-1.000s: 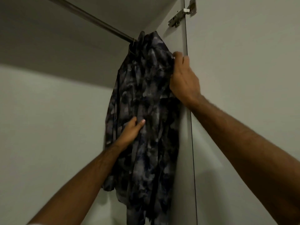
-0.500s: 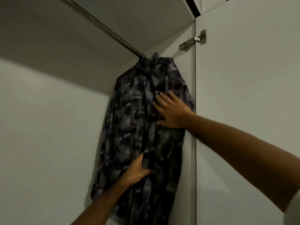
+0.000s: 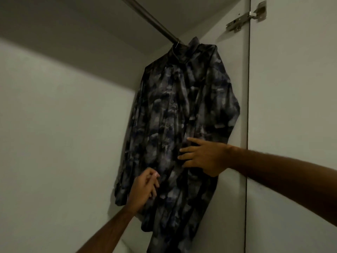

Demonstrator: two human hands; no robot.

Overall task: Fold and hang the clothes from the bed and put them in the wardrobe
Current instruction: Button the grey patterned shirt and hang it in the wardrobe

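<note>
- Item: a dark patterned shirt (image 3: 182, 110) hangs from the rail (image 3: 155, 20) inside the wardrobe, at the rail's far end, close against the side panel (image 3: 235, 73) by the door hinge (image 3: 246, 17).
- Handling, as judged: the cloth looks thin, soft and light; it drapes in loose folds and should swing or slide at a light push (the hanger hook (image 3: 176, 45) is barely visible, its seat on the rail cannot be confirmed).
- Hold points, as judged: the collar and shoulders steer the hanger best; the front placket and hem serve for smoothing only, since a hard pull there could drag the shirt askew.
- Right hand (image 3: 204, 157): fingers spread and straight, laid flat on the shirt front around mid-height.
- Left hand (image 3: 144, 192): fingers loosely curled near the shirt's lower left edge; whether they pinch cloth cannot be told.
- Change from a second ago: the right hand gripped the shirt's upper edge by the panel and now lies lower, flat on the front. The left hand sits lower too. The shirt hangs broader and flatter, less bunched.
</note>
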